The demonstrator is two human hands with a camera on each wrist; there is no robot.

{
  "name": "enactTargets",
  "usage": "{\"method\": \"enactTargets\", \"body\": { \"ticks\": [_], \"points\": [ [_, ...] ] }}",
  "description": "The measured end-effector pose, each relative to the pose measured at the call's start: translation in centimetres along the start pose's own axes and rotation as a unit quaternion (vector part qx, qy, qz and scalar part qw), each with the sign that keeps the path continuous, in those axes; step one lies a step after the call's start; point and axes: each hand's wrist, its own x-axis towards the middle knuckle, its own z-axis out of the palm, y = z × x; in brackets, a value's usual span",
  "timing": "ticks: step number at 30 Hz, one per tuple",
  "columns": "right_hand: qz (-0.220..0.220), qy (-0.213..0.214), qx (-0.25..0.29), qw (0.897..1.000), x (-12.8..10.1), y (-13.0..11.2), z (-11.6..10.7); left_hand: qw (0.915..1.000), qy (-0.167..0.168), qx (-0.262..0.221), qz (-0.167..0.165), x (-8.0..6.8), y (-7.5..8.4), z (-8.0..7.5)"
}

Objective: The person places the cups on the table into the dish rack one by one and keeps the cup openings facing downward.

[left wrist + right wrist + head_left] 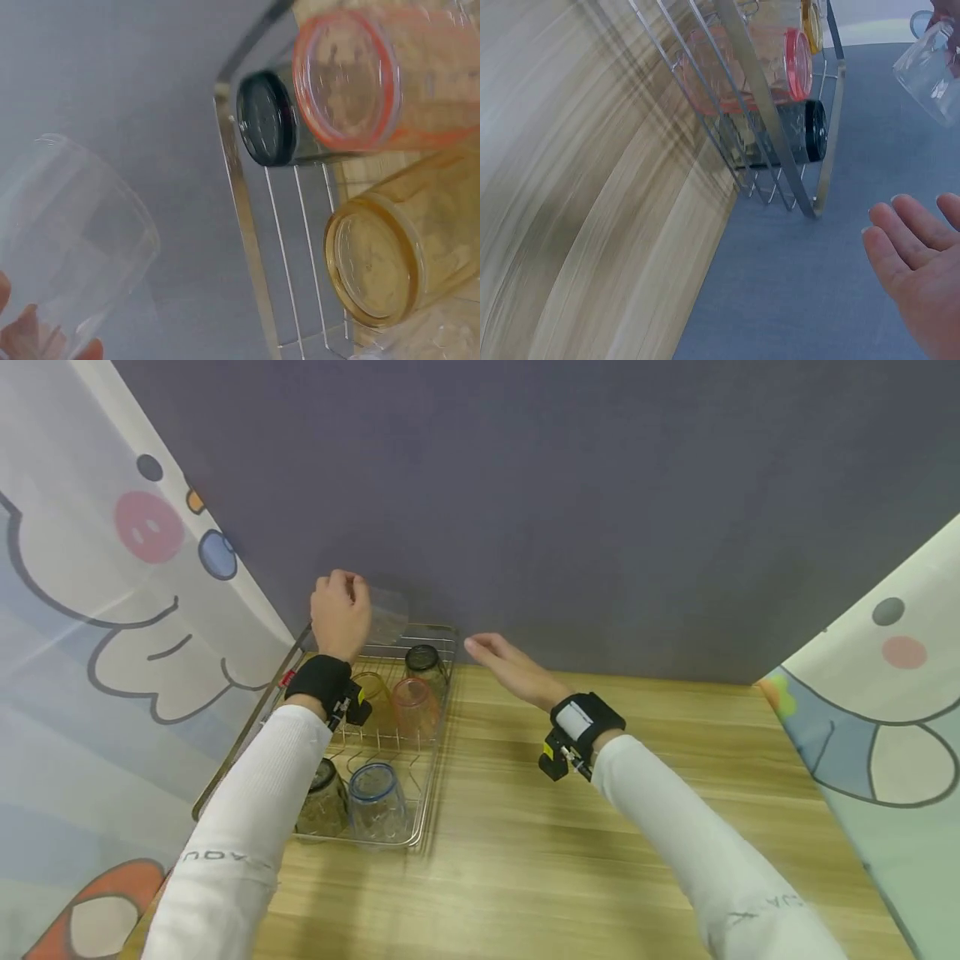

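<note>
Your left hand (341, 610) is curled round a clear glass (386, 614), gripping it near the base and holding it raised above the far end of the wire dish rack (431, 760), close to the grey wall (562, 485). In the left wrist view the clear glass (71, 240) lies tilted with its open mouth turned away from your fingers, which suits lifting it clear of the rack's rim without knocking the others.

Your right hand (510, 668) holds nothing: the fingers are straight and relaxed, palm partly up, hovering just beside the rack's far right corner. It looks placed to receive or steady the glass, though that is only a judgement.

Below your left hand, the rack sits along the left edge of the wooden tabletop (600, 827). At its far end lie a dark-rimmed glass (423, 662), an orange-pink glass (414, 708) and a yellow glass (372, 693), all resting on their sides across the wires, likely so they drain. Near the front edge stand a blue-rimmed glass (375, 797) and a darker glass (324, 797), partly hidden by your left sleeve (247, 827).

Cartoon-printed curtains (97, 610) hang on both sides.
</note>
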Motion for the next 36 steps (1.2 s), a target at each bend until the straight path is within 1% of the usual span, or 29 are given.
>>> {"method": "enactTargets", "body": {
  "ticks": [2, 5, 8, 10, 13, 15, 17, 21, 24, 29, 32, 36],
  "points": [
    [0.001, -0.008, -0.003, 1.000, 0.4, -0.1, 0.5, 0.9997, -0.004, 0.023, -0.006, 0.3, 0.0, 0.4],
    [0.012, -0.041, -0.008, 0.999, 1.0, -0.2, 1.2, 0.9987, -0.013, 0.050, -0.001, 0.6, -0.3, 1.0],
    [0.037, -0.078, -0.014, 0.996, 1.3, -0.1, 1.6, 0.9962, -0.028, 0.080, 0.021, 0.8, -0.7, 1.8],
    [0.049, -0.098, -0.013, 0.994, 1.5, 0.0, 2.0, 0.9931, -0.035, 0.105, 0.038, 0.9, -1.0, 2.3],
    [0.056, -0.110, -0.020, 0.992, 1.6, 0.3, 2.5, 0.9872, -0.051, 0.142, 0.052, 1.0, -1.2, 3.2],
    [0.055, -0.121, -0.008, 0.991, 1.6, 0.6, 2.9, 0.9838, -0.063, 0.159, 0.053, 0.9, -1.2, 3.6],
    [0.065, -0.133, 0.006, 0.989, 1.5, 0.8, 3.3, 0.9820, -0.077, 0.166, 0.047, 0.8, -1.2, 3.9],
    [0.109, -0.157, 0.038, 0.981, 1.1, 1.3, 3.9, 0.9796, -0.104, 0.169, 0.030, 0.6, -1.3, 4.5],
    [0.131, -0.167, 0.035, 0.977, 0.8, 1.4, 4.3, 0.9778, -0.114, 0.174, 0.018, 0.6, -1.6, 4.8],
    [0.142, -0.175, 0.038, 0.973, 0.5, 1.3, 4.9, 0.9773, -0.118, 0.176, 0.004, 0.3, -2.4, 5.0],
    [0.145, -0.189, 0.046, 0.970, 0.4, 1.7, 5.4, 0.9757, -0.131, 0.176, -0.001, -0.1, -2.8, 5.1],
    [0.138, -0.212, 0.049, 0.966, 0.3, 2.4, 6.1, 0.9733, -0.146, 0.177, -0.008, -0.6, -3.5, 5.3]
  ]
}}
